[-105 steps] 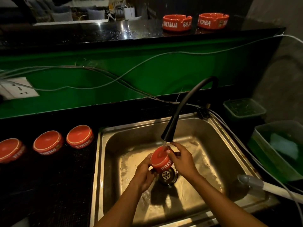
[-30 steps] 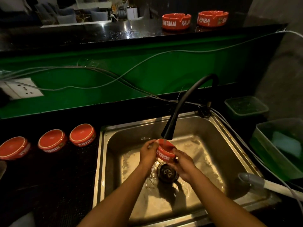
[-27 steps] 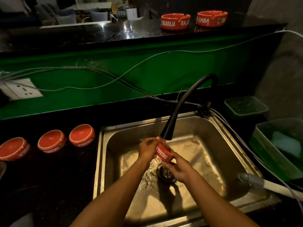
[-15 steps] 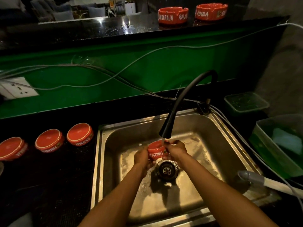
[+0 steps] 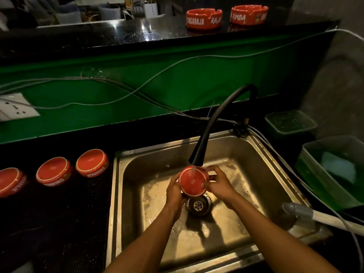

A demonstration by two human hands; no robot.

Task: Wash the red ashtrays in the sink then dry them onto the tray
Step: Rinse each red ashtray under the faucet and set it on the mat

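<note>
Since half a second ago the red ashtray (image 5: 193, 181) has been turned from side-on to base-up, so its flat underside now faces the camera and takes the stream from the black faucet (image 5: 199, 154) directly. It is held above the drain (image 5: 199, 206) of the steel sink (image 5: 262, 166). The left hand (image 5: 175, 192) cups its left edge with curled fingers; the right hand (image 5: 218, 182) pinches the right edge, fingers curled round the rim.

Risks noted. Both holds are on the edges of a wet, glazed piece; a slip would likely drop it onto the steel basin and chip it. Water striking the flat base may well splash outward toward the cables (image 5: 275, 152) running along the sink's right rim, and possibly toward the wall socket (image 5: 15, 107). Three washed ashtrays (image 5: 54, 172) sit upside down on the dark counter to the left; two more (image 5: 204, 16) wait on the upper ledge. No tray can be positively identified in this light.
</note>
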